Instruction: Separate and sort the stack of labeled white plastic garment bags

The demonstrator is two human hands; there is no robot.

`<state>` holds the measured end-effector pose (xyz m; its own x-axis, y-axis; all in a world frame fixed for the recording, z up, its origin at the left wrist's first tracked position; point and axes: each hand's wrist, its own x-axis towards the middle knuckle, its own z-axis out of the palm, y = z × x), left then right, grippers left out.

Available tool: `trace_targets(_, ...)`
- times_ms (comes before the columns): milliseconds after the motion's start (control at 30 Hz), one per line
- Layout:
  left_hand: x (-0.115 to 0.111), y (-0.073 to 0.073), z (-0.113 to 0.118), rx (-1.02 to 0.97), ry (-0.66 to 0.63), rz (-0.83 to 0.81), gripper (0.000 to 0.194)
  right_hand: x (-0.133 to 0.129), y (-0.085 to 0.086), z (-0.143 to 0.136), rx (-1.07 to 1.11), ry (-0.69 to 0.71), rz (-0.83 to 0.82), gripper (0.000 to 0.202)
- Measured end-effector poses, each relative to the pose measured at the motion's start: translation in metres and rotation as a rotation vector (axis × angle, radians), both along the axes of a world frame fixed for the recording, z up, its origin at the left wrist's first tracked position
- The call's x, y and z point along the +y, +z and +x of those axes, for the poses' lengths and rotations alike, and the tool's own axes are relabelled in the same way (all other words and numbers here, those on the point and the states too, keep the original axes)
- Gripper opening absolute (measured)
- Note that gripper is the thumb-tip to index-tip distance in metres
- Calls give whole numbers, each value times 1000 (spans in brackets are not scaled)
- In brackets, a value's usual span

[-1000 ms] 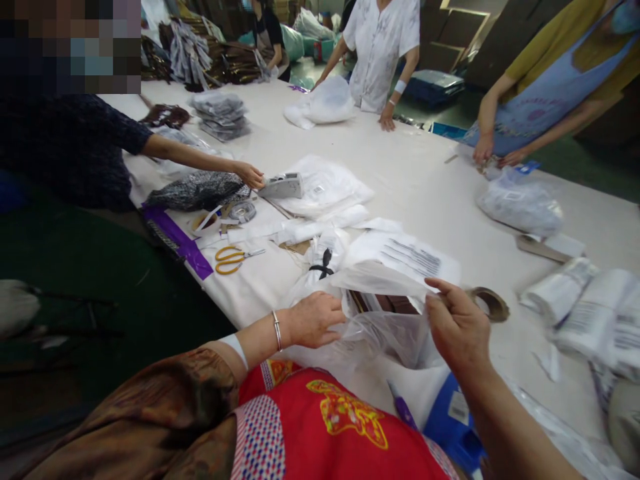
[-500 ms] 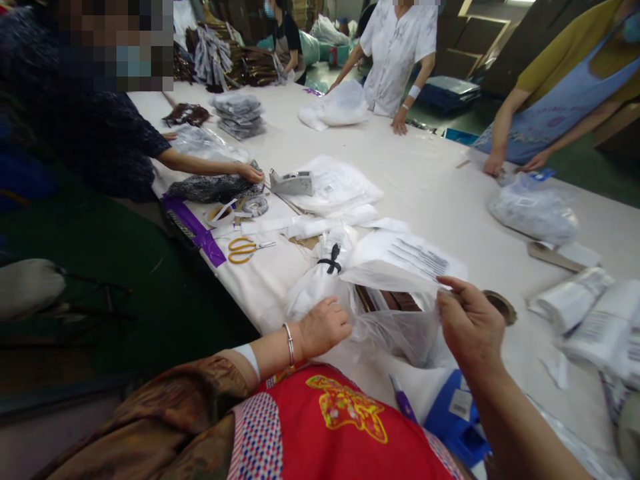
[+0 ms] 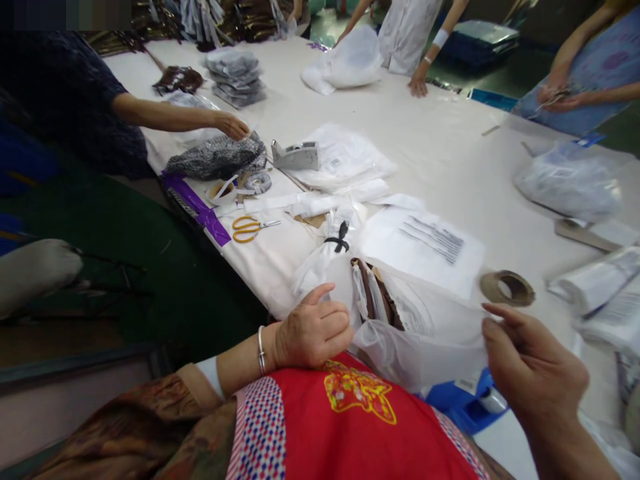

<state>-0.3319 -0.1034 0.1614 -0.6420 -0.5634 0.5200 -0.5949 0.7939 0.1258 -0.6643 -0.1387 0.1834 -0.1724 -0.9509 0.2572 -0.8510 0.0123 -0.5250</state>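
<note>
A translucent plastic bag [image 3: 430, 357] stretches between my hands, with brown and white folded contents [image 3: 383, 303] showing through its opening. My right hand [image 3: 535, 360] pinches the bag's right edge between thumb and fingertips. At the bag's left end, my left hand [image 3: 317, 327] has its fingers curled against the plastic; the fingertips are partly hidden. Just beyond lies a white bundle tied with a black strip [image 3: 339, 239]. A white printed sheet or bag [image 3: 425, 240] lies behind the opening. A roll of brown tape [image 3: 507, 288] is near my right fingertips.
Yellow-handled scissors [image 3: 253, 229] lie left of the bundle. A grey tape dispenser [image 3: 296, 155] stands farther back, and a blue dispenser [image 3: 467, 403] sits by my apron. Co-workers stand around the table; one person's hand [image 3: 233, 125] touches a dark speckled package [image 3: 217, 157].
My right hand has moved right and toward me, drawing the bag's edge out. The contents have shifted and now tilt upright in the opening. My view has tipped downward.
</note>
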Motion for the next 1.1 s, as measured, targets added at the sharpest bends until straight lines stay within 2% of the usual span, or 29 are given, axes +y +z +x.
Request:
trace_targets(100, -3, 3, -3, 18, -8, -23, 7, 0, 3, -6, 312, 178, -8, 38)
trace_targets(167, -7, 6, -6, 24, -35, -38, 7, -3, 12, -2, 411, 321, -97, 38)
trace_targets(233, -11, 8, -10, 28, -61, -50, 7, -8, 25, 13, 396, 494, -223, 40)
trace_targets(267, -13, 10, -12, 29, -73, -54, 7, -11, 31, 24, 362, 624, -256, 43)
trace_targets(333, -15, 13, -15, 26, -92, -59, 8, -22, 37, 50, 266, 938, -206, 49)
trace_targets(400, -16, 16, -17, 24, -101, -65, 8, -36, 31, 78, 170, 1220, -47, 47)
trace_targets(433, -16, 17, -17, 24, -101, -67, 9, -43, 24, 91, 144, 1316, 35, 44)
trace_targets(533, -16, 18, -15, 13, -95, -70, 9, -61, -3, 118, 213, 1509, 217, 29)
trace_targets(600, -17, 17, -13, 0, -104, -64, 9, -65, -17, 126, 286, 1576, 262, 21)
trace_targets(700, -17, 15, -9, -9, -132, -50, 10, -64, -25, 125, 334, 1589, 309, 26)
trace_targets(800, -19, 18, -6, -11, -141, -30, 14, -64, -23, 119, 367, 1530, 342, 32)
trace_targets(1000, -21, 38, 1, -59, -146, 85, 22, -77, -14, 101, 563, 1388, 280, 11)
trace_targets(1100, -21, 45, 0, -76, -158, 119, 23, -80, -12, 89, 631, 1320, 265, 8)
